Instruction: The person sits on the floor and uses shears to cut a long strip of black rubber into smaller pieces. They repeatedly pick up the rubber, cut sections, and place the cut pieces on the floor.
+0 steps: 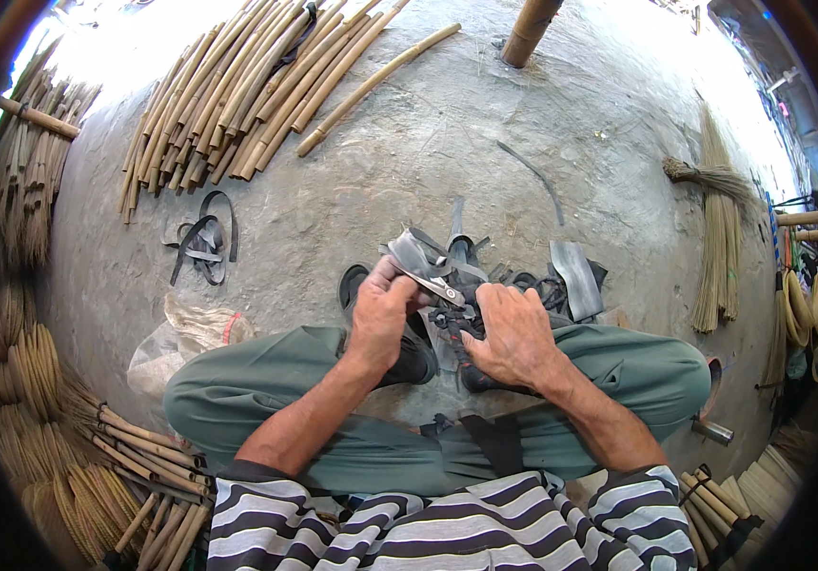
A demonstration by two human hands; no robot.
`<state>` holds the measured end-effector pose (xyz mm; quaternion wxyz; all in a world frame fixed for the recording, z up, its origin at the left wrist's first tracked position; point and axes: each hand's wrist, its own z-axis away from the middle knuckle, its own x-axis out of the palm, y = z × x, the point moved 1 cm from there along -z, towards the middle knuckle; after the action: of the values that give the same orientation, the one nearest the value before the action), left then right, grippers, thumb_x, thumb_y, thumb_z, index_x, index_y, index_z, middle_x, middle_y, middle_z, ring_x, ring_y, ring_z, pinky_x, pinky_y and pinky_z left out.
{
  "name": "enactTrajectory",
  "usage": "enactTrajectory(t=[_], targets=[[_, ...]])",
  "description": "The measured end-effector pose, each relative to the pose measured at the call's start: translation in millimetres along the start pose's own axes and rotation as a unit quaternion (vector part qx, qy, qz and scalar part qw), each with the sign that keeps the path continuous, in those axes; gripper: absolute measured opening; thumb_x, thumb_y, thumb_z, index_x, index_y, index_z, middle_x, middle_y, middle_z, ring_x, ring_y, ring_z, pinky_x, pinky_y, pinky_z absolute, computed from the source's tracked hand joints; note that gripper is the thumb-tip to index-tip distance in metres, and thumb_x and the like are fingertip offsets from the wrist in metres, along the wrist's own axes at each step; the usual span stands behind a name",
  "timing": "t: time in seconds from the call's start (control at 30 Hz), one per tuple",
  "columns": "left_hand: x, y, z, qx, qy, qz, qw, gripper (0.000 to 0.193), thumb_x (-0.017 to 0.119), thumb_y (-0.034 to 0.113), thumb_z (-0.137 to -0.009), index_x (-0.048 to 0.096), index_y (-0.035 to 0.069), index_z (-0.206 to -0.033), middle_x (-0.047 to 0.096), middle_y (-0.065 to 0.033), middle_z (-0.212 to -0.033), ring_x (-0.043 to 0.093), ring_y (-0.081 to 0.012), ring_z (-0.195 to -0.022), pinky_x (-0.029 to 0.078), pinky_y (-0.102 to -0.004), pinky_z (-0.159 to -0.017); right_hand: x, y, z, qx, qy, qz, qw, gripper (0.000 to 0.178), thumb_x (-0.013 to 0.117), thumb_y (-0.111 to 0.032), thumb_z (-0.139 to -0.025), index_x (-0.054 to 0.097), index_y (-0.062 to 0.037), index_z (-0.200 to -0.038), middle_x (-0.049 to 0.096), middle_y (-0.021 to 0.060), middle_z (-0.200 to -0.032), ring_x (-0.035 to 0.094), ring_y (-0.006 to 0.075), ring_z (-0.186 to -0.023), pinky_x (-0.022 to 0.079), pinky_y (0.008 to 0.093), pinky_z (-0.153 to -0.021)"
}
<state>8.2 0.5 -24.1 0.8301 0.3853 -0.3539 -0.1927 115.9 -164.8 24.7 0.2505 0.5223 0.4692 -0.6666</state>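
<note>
My left hand (pixel 382 312) is closed, its thumb and fingers pinching a grey rubber strip (pixel 413 253) in front of my lap. My right hand (pixel 515 333) is wrapped around the handles of a pair of scissors (pixel 449 293). The blades point up and left, against the strip beside my left fingers. How far apart the blades are, I cannot tell. Beneath my hands lie more dark rubber strips, partly hidden. A wide grey rubber piece (pixel 577 280) rests on the dark scraps to the right, near my knee.
Bamboo poles (pixel 237 95) lie in a pile at the far left, near a tangle of black strips (pixel 205 243). A whitish sack (pixel 185 338) touches my left knee. A bamboo post (pixel 529 33) stands far ahead. Bundled broom bristles (pixel 716 228) lie at the right.
</note>
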Motion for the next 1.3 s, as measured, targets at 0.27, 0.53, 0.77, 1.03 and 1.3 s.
enactTrajectory(t=[0.27,0.53,0.77,1.03,1.3], targets=[[-0.5,3.7,3.1,-0.002,-0.018,-0.014,1.0,0.022,0.056,0.01,-0.098,0.065,0.003,-0.116,0.068,-0.0002,-0.095,0.061,-0.0063,-0.08,0.053,-0.0262,-0.077,-10.3,-4.9,-1.4,0.087,-0.131,-0.063,0.986,0.044,0.077,-0.038,-0.087,0.057,0.0003,-0.095,0.07,0.0228,-0.079,0.072,0.042,-0.076,0.056,0.0518,-0.069],[-8.7,4.5,-8.1,-0.047,0.031,0.019,0.998,0.015,0.057,0.012,-0.099,0.064,0.007,-0.111,0.068,-0.0003,-0.094,0.061,-0.0072,-0.075,0.053,-0.0264,-0.075,-8.2,-4.5,-0.3,0.087,-0.147,-0.059,0.983,0.044,0.074,-0.041,-0.09,0.059,0.0011,-0.091,0.071,0.0233,-0.076,0.073,0.0419,-0.074,0.056,0.0523,-0.067],[-3.7,1.5,-2.1,-0.007,-0.005,0.017,1.0,0.012,0.057,0.009,-0.1,0.065,0.009,-0.109,0.071,0.0006,-0.096,0.063,-0.0067,-0.078,0.054,-0.0272,-0.076,0.5,0.8,0.6,0.008,-0.026,-0.019,0.999,0.045,0.081,-0.038,-0.081,0.057,-0.0021,-0.096,0.067,0.0182,-0.091,0.067,0.0358,-0.086,0.048,0.048,-0.078],[-2.7,2.4,0.9,-0.001,-0.028,-0.003,1.0,0.02,0.058,0.012,-0.099,0.066,0.004,-0.116,0.069,-0.0007,-0.101,0.062,-0.0065,-0.082,0.054,-0.0259,-0.078,-6.3,-2.1,-1.8,0.078,-0.106,-0.057,0.99,0.045,0.079,-0.04,-0.084,0.058,-0.0005,-0.092,0.07,0.0215,-0.078,0.072,0.0402,-0.076,0.055,0.0508,-0.069],[-8.2,3.5,-8.2,-0.038,0.025,0.015,0.999,0.015,0.057,0.014,-0.1,0.065,0.006,-0.111,0.069,-0.0001,-0.094,0.061,-0.0074,-0.074,0.053,-0.0252,-0.074,-5.5,1.3,0.3,0.085,-0.156,-0.05,0.983,0.043,0.075,-0.04,-0.089,0.06,0.0,-0.094,0.071,0.022,-0.074,0.073,0.0413,-0.072,0.056,0.0512,-0.064]])
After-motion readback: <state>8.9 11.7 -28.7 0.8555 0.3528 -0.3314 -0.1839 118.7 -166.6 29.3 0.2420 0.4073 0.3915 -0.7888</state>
